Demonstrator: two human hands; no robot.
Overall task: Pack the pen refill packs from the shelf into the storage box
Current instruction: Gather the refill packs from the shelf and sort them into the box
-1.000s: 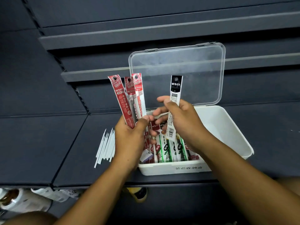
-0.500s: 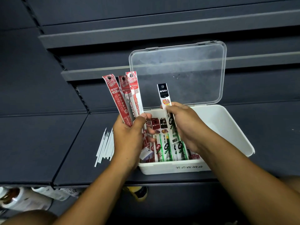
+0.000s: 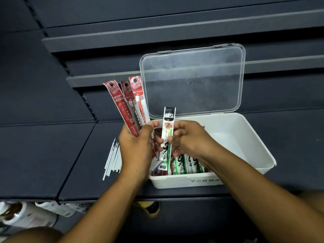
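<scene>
Loose sticks: I see thin white refill sticks (image 3: 113,158) lying on the dark shelf (image 3: 43,155), at 9 o'clock from the box, just beside the left wrist.
Left hand: the left hand (image 3: 135,148) is curled round the lower ends of three red refill packs (image 3: 126,106), which fan upward toward 11 o'clock.
Middle pack: a white-and-green pack (image 3: 167,135) stands nearly upright between both hands, over the left part of the box, with its top at 12 o'clock.
Right hand: the right hand (image 3: 191,141) has bent fingers and pinches the right edge of this pack.
Storage box: the white storage box (image 3: 245,137) sits open on the shelf.
Content: the packed refill packs (image 3: 185,165) lie side by side at 7 o'clock inside the box, partly hidden by the right wrist.
Lid: the clear lid (image 3: 192,81) stands up from the back edge, at 12 o'clock.
</scene>
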